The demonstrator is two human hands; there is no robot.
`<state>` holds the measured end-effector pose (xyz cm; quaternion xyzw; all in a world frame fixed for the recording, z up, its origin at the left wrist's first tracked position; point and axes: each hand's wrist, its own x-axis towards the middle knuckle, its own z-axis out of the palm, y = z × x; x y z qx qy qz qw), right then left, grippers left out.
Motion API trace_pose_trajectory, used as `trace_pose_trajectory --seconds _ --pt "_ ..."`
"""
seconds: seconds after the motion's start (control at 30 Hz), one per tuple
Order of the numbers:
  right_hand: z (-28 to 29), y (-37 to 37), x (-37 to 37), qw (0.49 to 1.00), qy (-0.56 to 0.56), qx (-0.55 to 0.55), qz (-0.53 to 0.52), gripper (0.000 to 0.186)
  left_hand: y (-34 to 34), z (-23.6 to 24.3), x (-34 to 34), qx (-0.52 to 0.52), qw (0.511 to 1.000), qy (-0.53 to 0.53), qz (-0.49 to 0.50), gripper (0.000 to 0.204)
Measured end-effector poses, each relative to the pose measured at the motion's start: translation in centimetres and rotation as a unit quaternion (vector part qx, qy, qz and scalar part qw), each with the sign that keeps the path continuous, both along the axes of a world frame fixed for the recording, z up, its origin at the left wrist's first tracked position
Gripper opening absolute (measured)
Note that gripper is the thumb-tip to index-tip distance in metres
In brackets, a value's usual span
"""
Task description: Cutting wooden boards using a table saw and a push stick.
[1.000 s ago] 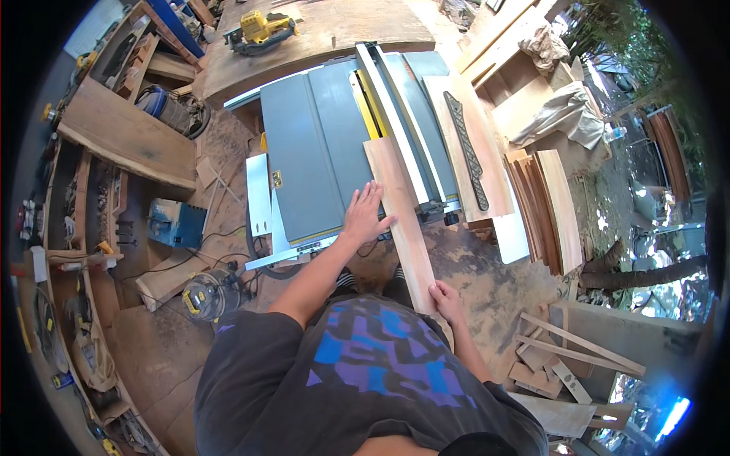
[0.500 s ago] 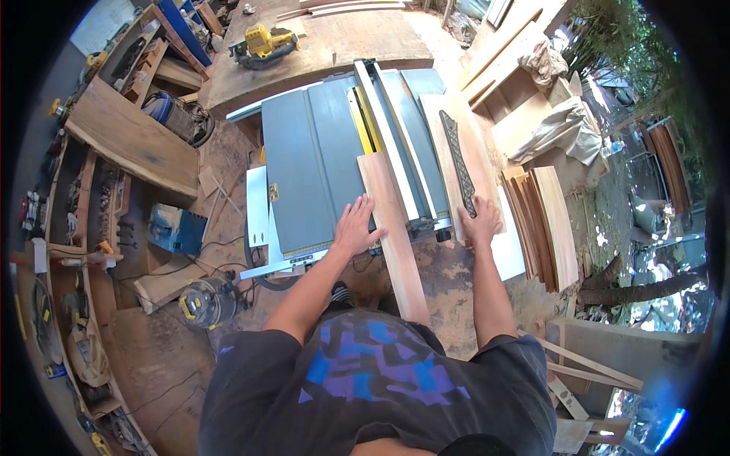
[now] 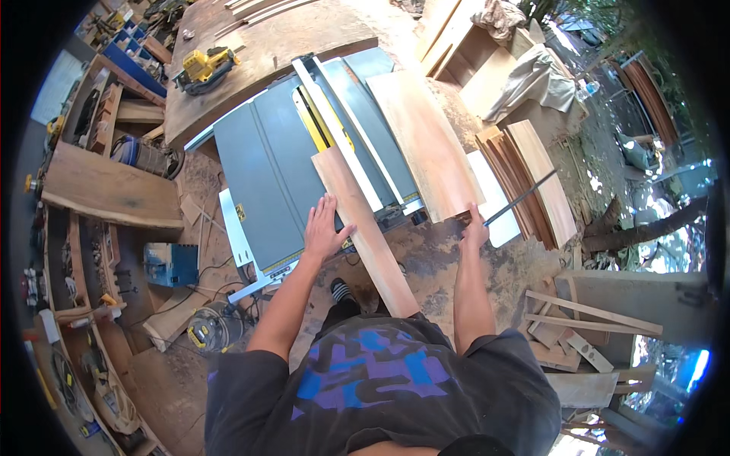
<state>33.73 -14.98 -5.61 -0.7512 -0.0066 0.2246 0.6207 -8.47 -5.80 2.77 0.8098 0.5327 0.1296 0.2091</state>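
A narrow pale plank [image 3: 365, 232] lies lengthwise on the grey table saw [image 3: 255, 159], its far end beside the yellow insert [image 3: 313, 125] and its near end overhanging the front edge, close against the person's dark shirt [image 3: 372, 380]. The left hand [image 3: 323, 237] lies flat at the plank's left side, fingers stretched out and nearly together, the thumb held apart and resting at the plank's edge. The right hand [image 3: 473, 232] has its fingers curled around one end of a slim dark stick [image 3: 525, 196], which slants up and to the right across a stack of brown slats [image 3: 521, 186]; the exact grip of the fingertips is hidden. That hand is just beside the near corner of a wide pale board [image 3: 426, 144] on the saw's right side, but whether they touch I cannot tell. A small yellow label [image 3: 239, 210] with dark marks sits near the saw table's left edge, and a yellow measuring scale [image 3: 277, 270] runs along its front; the printing on both is too small to read. The shirt carries a print of blue and purple angular shapes. Dark, blurred marks show on a grey panel [image 3: 646, 304] at the right.
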Motion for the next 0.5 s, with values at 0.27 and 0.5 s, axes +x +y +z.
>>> trace_pose_trajectory --seconds 0.27,0.5 --pt "1.8 0.4 -2.7 0.911 0.347 0.214 0.064 0.022 -1.1 -0.8 0.3 0.002 1.000 0.008 -0.016 0.099" --pt "3.1 -2.3 3.2 0.912 0.285 0.283 -0.086 0.025 -1.6 -0.2 0.9 -0.025 0.999 0.035 -0.020 0.099"
